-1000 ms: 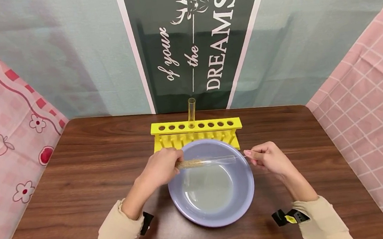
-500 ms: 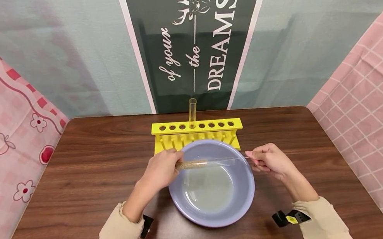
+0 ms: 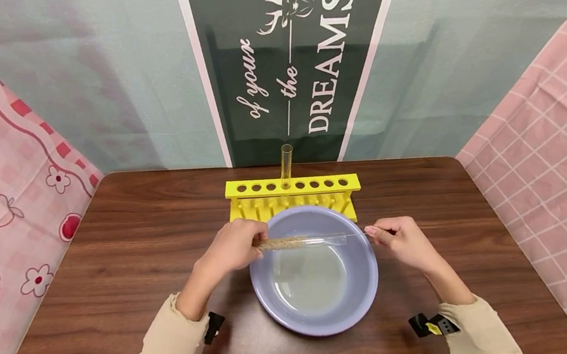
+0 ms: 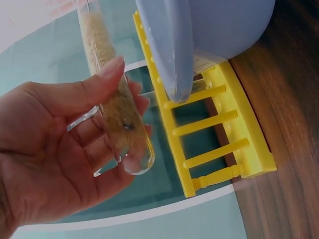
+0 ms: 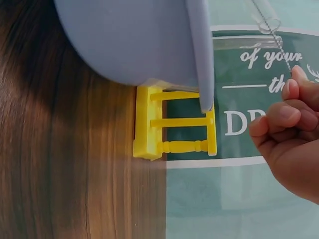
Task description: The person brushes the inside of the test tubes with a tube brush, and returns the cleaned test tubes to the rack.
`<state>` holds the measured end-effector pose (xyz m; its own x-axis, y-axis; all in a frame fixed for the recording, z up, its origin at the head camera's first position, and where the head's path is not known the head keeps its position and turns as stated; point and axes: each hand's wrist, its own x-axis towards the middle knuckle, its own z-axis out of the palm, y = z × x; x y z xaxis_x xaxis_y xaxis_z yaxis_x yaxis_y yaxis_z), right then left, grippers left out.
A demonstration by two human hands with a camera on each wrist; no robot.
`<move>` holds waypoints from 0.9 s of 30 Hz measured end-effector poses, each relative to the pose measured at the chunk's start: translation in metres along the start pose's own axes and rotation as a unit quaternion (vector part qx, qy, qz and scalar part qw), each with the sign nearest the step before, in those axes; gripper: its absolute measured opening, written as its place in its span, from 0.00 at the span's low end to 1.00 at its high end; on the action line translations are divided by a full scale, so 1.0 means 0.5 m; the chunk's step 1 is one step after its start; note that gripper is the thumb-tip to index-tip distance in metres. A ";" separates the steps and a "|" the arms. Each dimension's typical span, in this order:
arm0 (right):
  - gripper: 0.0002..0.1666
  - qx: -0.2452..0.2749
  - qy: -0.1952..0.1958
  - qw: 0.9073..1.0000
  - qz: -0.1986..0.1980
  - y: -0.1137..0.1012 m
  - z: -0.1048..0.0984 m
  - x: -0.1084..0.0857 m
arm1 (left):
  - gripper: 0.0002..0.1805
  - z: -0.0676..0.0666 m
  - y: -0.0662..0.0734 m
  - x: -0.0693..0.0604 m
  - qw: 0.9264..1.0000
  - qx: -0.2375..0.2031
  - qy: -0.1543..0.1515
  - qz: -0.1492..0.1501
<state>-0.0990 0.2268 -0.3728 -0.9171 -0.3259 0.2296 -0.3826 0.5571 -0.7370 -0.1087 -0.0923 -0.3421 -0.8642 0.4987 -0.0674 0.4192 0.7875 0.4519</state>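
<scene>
My left hand (image 3: 234,244) grips the closed end of a clear test tube (image 3: 329,240), held level over a lavender basin (image 3: 263,300) with cloudy liquid in it. In the left wrist view a tan bristly brush head (image 4: 98,42) fills the tube's rounded end, between thumb and fingers of the left hand (image 4: 65,144). The right hand (image 3: 405,242) pinches a thin wire handle that runs out of the tube's mouth. In the right wrist view the twisted wire (image 5: 280,45) meets the thumb and fingertip of the right hand (image 5: 294,129).
A yellow rack (image 3: 264,187) stands just behind the basin, partly hidden by its rim. One clear tube (image 3: 286,162) stands upright in the rack. Brown wooden table (image 3: 130,245) lies underneath; patterned cloths hang behind and at both sides.
The tube and both hands stay nearly in place over the basin. The right hand has shifted slightly, and its lower fingers look more tucked in. The view has moved a little.
</scene>
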 end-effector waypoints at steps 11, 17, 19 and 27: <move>0.19 -0.029 0.040 0.998 -0.041 -0.010 -0.029 -0.018 | 0.14 -0.019 -0.057 -0.024 1.000 -0.027 -0.009 0.000; 0.21 0.001 -0.020 0.999 0.028 -0.024 -0.045 -0.022 | 0.15 -0.014 -0.071 -0.037 1.000 -0.028 0.011 0.005; 0.21 0.018 -0.030 0.998 0.044 -0.009 -0.044 -0.022 | 0.13 -0.014 -0.070 -0.036 1.000 -0.019 0.017 0.002; 0.25 0.174 -0.064 0.967 0.175 0.024 -0.044 -0.016 | 0.11 -0.002 -0.061 -0.041 0.998 0.032 0.060 -0.008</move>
<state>-0.0989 0.2529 -0.3696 -0.9534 -0.2689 -0.1371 0.0303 0.3667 -0.9299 -0.1039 -0.1269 -0.3536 -0.8962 0.4423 0.0351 0.4193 0.8184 0.3929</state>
